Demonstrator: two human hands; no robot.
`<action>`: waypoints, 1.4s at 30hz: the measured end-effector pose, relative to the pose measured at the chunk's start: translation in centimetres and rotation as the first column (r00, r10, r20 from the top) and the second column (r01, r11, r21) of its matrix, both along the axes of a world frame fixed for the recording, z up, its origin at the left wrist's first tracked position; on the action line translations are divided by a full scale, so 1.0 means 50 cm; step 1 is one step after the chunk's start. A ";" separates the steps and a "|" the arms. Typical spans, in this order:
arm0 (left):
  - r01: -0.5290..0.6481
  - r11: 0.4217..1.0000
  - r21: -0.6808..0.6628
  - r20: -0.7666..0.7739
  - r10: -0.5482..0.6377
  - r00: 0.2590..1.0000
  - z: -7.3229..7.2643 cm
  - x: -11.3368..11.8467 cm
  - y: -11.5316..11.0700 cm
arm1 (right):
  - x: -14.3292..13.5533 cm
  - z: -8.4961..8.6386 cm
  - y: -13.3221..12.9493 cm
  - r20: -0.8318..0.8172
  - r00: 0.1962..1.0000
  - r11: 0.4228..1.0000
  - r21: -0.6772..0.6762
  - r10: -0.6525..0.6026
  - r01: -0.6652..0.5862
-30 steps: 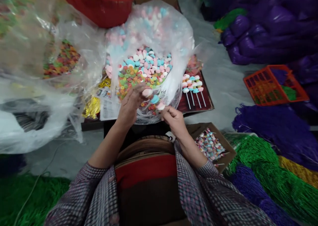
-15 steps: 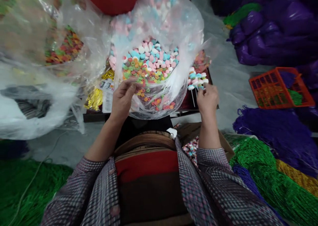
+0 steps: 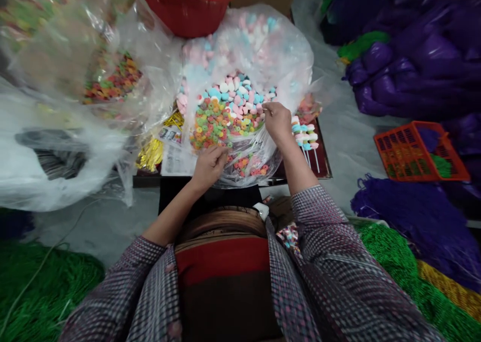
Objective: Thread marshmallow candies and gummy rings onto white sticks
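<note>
- Left hand (image 3: 211,164): grip together, at the near side of the ring candies (image 3: 210,121); contents unclear.
- Right hand (image 3: 277,120): grip together, by the marshmallows (image 3: 235,92); contents unclear.
- Marshmallow sticks (image 3: 306,137): on the desk (image 3: 323,156), right of the bag (image 3: 272,46).

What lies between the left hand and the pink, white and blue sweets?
Ring-shaped sweets, mostly green and orange, lie between the left hand and the pastel sweets, as the head view shows.
</note>
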State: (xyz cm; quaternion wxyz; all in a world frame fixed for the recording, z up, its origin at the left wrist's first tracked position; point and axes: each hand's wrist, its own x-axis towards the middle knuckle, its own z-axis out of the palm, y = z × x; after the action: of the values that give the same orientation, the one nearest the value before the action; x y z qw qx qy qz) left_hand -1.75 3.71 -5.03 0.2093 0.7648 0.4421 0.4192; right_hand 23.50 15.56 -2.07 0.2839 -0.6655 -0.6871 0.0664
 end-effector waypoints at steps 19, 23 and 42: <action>0.026 0.991 0.128 -0.137 -0.008 0.990 -0.003 0.010 -0.002 | 0.029 0.014 0.030 -0.022 0.993 0.986 -0.116 0.115 -0.117; 0.040 0.992 0.122 -0.147 -0.022 0.989 0.001 0.009 -0.002 | 0.051 0.028 -0.009 0.187 0.958 0.963 -0.203 0.217 -0.178; 0.064 0.997 0.041 -0.158 -0.057 0.986 0.002 0.008 -0.003 | 0.063 0.033 -0.117 0.360 0.793 0.870 -0.249 0.492 -0.426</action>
State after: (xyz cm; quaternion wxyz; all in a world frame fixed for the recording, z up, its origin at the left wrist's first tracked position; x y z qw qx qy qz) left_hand -1.36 3.59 -4.92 0.1688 0.8131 0.4241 0.3612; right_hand 26.63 9.73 -0.44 0.0550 -0.4969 -0.8649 0.0448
